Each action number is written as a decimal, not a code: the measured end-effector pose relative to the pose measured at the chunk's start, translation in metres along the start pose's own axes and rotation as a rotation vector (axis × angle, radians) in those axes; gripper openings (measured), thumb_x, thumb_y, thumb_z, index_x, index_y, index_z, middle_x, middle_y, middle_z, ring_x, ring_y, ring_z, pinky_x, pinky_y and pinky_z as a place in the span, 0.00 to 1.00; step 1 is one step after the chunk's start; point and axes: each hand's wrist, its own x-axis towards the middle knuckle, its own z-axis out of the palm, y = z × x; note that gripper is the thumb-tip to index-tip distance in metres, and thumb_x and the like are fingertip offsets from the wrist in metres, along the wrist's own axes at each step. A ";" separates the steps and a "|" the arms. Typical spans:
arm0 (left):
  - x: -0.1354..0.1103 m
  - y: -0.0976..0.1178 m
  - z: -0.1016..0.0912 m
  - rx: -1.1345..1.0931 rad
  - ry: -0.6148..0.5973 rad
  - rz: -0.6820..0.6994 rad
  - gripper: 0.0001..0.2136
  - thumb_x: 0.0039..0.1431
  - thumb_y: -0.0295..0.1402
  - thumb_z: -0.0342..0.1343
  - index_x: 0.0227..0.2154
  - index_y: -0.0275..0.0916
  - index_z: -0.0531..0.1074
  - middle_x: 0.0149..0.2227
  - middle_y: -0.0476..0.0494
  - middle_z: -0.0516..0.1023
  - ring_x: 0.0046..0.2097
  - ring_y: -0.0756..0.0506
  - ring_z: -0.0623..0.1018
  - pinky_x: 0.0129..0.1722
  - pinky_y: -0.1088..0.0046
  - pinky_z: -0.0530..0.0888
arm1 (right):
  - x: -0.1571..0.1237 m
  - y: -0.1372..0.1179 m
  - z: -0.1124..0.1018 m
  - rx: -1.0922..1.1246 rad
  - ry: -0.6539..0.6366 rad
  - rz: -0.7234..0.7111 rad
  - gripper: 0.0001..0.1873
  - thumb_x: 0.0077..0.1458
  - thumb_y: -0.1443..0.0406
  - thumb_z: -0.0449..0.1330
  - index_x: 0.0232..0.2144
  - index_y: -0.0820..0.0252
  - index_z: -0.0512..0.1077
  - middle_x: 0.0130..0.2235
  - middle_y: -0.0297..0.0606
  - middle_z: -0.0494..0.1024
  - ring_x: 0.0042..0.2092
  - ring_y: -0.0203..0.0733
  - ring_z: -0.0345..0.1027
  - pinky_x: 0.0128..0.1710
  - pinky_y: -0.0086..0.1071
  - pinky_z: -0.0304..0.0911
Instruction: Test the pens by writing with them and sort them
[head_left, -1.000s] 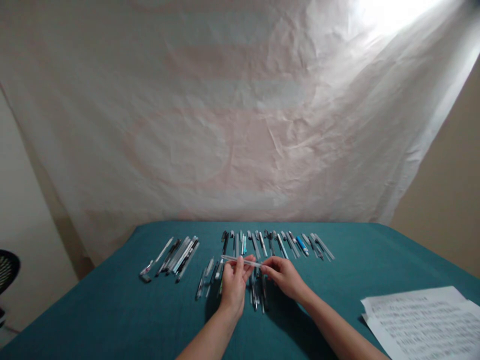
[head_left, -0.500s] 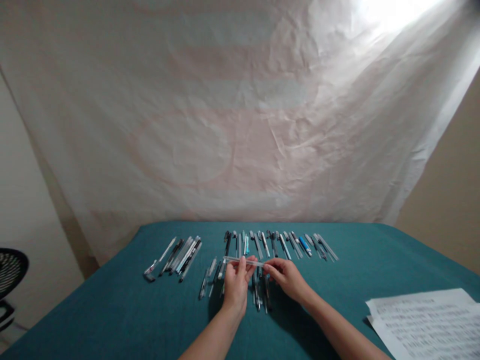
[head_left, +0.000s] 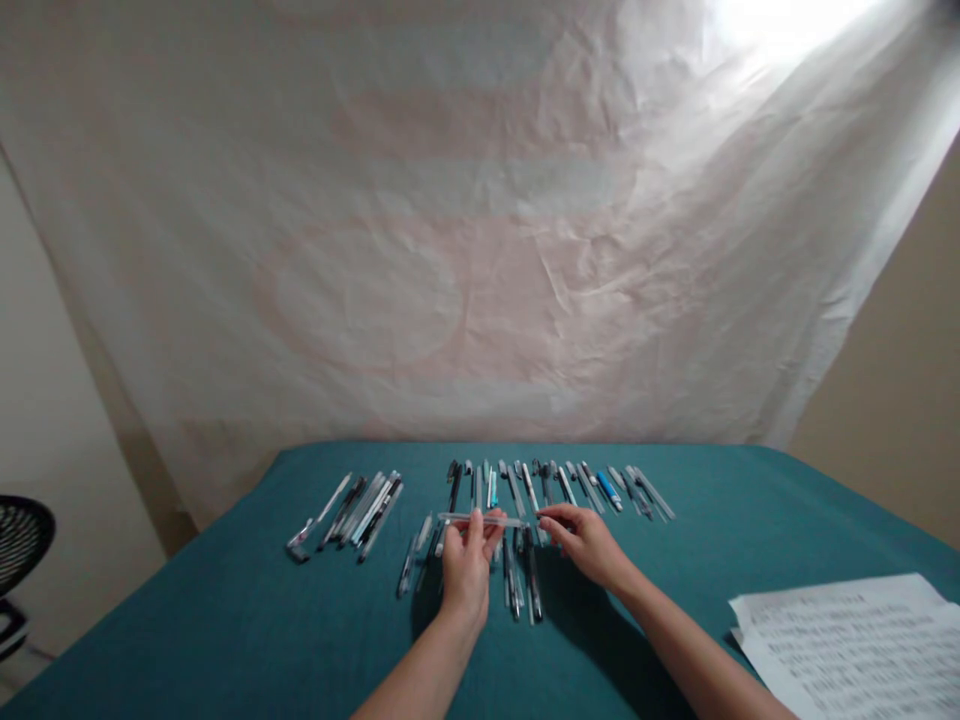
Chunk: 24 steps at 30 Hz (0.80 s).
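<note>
My left hand (head_left: 466,568) is closed on a clear pen (head_left: 504,521), held level across the fingers above the table. The right end of this pen points toward my right hand (head_left: 585,541), a short gap away. The thumb and fingers of my right hand are pinched together; a tiny dark bit shows at the fingertips, too small to name. Beneath and between the hands lie several dark and clear pens (head_left: 533,585). A few more pens (head_left: 407,568) lie to the left of my left hand, partly hidden by it.
A row of pens (head_left: 566,486) runs along the back of the green-covered table (head_left: 247,620), with a blue one (head_left: 609,489) among them. At left is a bundle of pens (head_left: 371,515). Written sheets of paper (head_left: 847,640) lie at right. A black mesh chair (head_left: 22,545) stands off the left edge.
My right hand has moved slightly right, off the end of the clear pen, leaving a gap. My left hand has shifted a little left with the pen.
</note>
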 end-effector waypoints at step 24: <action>-0.001 -0.001 0.001 0.023 -0.006 -0.008 0.07 0.54 0.32 0.55 0.29 0.36 0.63 0.33 0.40 0.78 0.38 0.44 0.78 0.45 0.63 0.72 | -0.006 0.010 -0.001 -0.517 -0.059 0.035 0.07 0.42 0.60 0.61 0.25 0.57 0.72 0.26 0.35 0.75 0.28 0.37 0.65 0.25 0.25 0.49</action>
